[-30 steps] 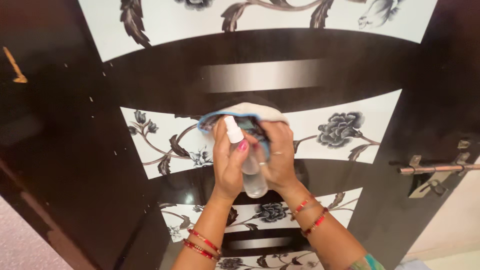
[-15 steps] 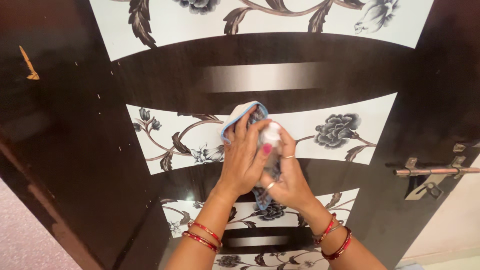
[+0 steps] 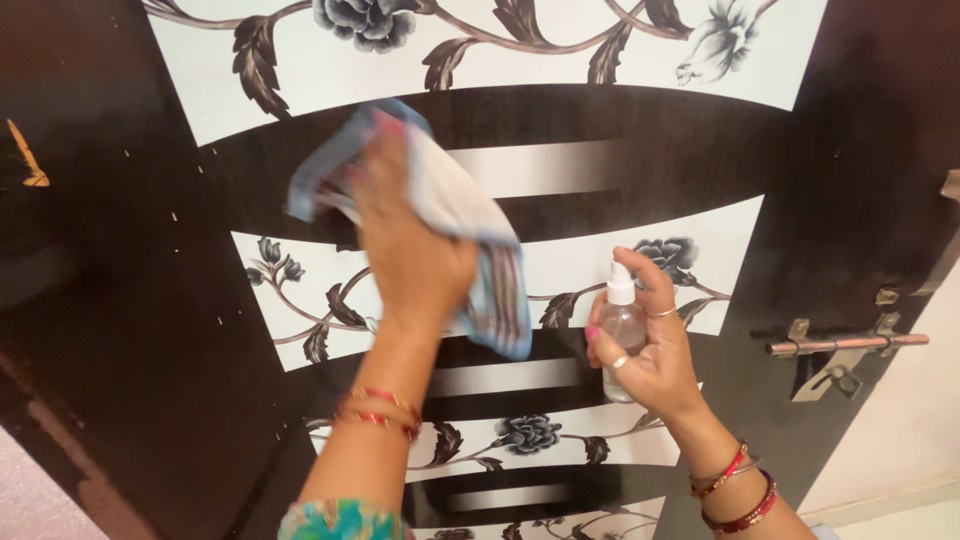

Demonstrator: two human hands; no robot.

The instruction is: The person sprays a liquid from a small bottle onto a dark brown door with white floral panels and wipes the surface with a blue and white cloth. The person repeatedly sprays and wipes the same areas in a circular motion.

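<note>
My left hand (image 3: 410, 245) is raised against the dark door (image 3: 150, 300) and grips a white cloth with a blue edge (image 3: 460, 220), which hangs down over a white floral panel (image 3: 300, 290). The hand is blurred with motion. My right hand (image 3: 650, 345) is lower and to the right, closed around a small clear spray bottle (image 3: 622, 320) with a white nozzle, held upright close to the door. Red bangles sit on both wrists.
The door has curved white panels with grey flowers and silver bars (image 3: 540, 165). A metal sliding bolt (image 3: 845, 345) sticks out at the door's right edge. A pale wall (image 3: 900, 440) lies to the right, and a small orange mark (image 3: 28, 160) is at the upper left.
My hands were together at the middle panel with cloth and bottle. They have parted: the left hand lifted the cloth up and left, the right hand took the bottle right.
</note>
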